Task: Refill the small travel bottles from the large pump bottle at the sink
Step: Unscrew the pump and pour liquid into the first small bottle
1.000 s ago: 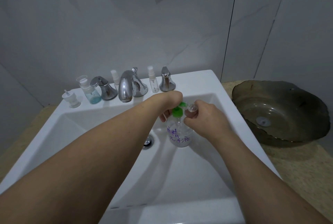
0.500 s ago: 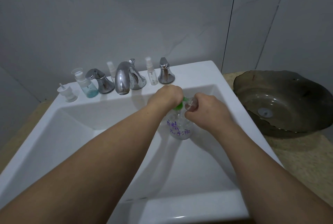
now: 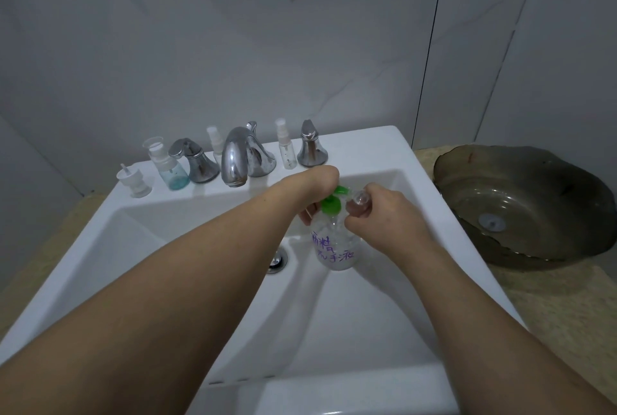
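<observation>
Both our forearms reach over the sink (image 3: 374,151): our left hand (image 3: 319,187) curls down onto the pump bottle (image 3: 334,241) with its green pump, our right hand (image 3: 384,214) pinches a small clear travel bottle (image 3: 359,202) at its spout.

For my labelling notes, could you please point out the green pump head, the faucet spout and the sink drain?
green pump head (image 3: 331,205): head view, on its round green collar.
faucet spout (image 3: 233,156): head view, on the curved chrome neck.
sink drain (image 3: 277,260): head view, on the metal stopper.
</observation>
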A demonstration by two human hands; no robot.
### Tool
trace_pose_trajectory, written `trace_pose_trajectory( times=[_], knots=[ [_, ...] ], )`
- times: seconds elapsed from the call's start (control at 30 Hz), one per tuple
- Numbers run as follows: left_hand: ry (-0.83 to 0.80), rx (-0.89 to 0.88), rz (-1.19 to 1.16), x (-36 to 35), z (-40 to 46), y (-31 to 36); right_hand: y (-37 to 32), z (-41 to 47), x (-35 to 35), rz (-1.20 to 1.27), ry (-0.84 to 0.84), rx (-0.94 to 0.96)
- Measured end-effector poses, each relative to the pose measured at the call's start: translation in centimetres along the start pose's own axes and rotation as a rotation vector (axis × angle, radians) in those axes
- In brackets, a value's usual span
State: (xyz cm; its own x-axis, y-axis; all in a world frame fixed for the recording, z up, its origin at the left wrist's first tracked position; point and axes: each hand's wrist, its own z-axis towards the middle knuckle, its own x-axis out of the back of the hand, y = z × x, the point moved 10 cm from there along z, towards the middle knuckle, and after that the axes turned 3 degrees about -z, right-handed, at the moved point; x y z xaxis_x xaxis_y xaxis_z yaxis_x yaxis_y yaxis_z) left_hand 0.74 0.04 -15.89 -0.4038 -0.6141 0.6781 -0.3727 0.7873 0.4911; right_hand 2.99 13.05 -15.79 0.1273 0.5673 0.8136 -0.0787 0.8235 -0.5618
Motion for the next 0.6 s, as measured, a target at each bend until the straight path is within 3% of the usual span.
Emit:
trace_pose_trajectory(
  times=[0.33, 0.6],
  knots=[
    [0.070, -0.011, -0.158, -0.2, 1.5, -0.1, 0.4, -0.5, 0.0, 0.043, 0.003, -0.010],
    [0.106, -0.060, 0.040, -0.4, 2.6, 0.5, 0.4, -0.2, -0.2, 0.007, 0.001, -0.007]
  ],
)
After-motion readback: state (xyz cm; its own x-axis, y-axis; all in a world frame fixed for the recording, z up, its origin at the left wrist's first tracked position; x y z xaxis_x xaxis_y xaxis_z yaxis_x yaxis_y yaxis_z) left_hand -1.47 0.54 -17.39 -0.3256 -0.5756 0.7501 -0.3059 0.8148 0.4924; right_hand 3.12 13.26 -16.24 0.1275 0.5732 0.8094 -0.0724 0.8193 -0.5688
